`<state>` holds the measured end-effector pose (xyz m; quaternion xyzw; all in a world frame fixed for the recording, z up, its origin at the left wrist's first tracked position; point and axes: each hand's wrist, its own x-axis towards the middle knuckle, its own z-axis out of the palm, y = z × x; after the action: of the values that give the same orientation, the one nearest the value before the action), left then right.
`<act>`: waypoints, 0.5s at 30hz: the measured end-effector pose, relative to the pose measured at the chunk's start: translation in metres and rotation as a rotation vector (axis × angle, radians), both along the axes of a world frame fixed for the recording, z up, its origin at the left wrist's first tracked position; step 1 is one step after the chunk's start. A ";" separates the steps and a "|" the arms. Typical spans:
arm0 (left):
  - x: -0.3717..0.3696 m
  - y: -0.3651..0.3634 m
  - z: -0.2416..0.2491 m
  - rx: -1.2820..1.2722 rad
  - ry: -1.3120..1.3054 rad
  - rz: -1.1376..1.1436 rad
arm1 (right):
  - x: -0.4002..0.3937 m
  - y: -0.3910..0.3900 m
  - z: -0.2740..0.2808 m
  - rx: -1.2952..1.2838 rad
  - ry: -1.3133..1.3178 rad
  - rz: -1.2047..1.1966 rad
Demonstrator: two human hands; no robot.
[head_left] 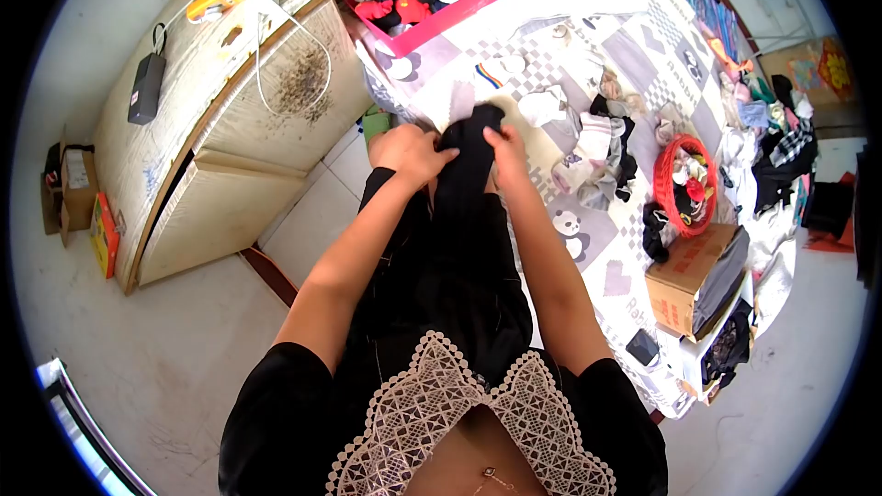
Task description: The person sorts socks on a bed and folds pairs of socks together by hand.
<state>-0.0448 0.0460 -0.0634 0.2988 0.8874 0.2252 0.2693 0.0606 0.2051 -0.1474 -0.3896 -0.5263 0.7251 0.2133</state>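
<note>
A black sock is stretched out above my lap, its lower part merging with my black clothing. My left hand grips its left side, thumb on top. On the opposite edge, near the upper end, my right hand pinches the fabric between thumb and fingers. Just beyond the sock, a pale pinkish sock and a white sock with rainbow stripes lie on the bed. Loose light and dark socks are spread to the right of my right hand.
A pink box of bundled socks stands at the far side. At right are a red basket, a cardboard box, a phone and heaped clothes on the patterned bed. A wooden cabinet stands left.
</note>
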 end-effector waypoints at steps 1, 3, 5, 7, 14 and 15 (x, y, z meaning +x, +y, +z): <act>-0.003 0.001 0.019 -0.052 0.047 -0.028 | -0.003 0.006 0.007 -0.015 0.139 0.024; -0.003 0.003 -0.001 0.038 -0.050 0.134 | -0.011 0.017 0.023 0.028 0.237 0.036; -0.004 0.009 -0.024 0.269 -0.176 0.406 | -0.013 0.010 0.043 0.029 0.270 -0.041; 0.006 0.003 0.008 0.255 -0.192 0.369 | -0.013 0.011 0.035 0.366 -0.077 -0.061; 0.035 -0.031 -0.072 0.597 -0.554 0.534 | 0.047 -0.050 0.082 0.968 0.095 0.628; 0.041 -0.041 -0.068 0.511 -0.736 0.537 | 0.053 -0.055 0.082 0.964 0.095 0.628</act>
<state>-0.0035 0.0048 -0.1310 0.0178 0.6960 0.5859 0.4147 0.1140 0.1502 -0.0650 -0.0406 -0.8774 0.4487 0.1646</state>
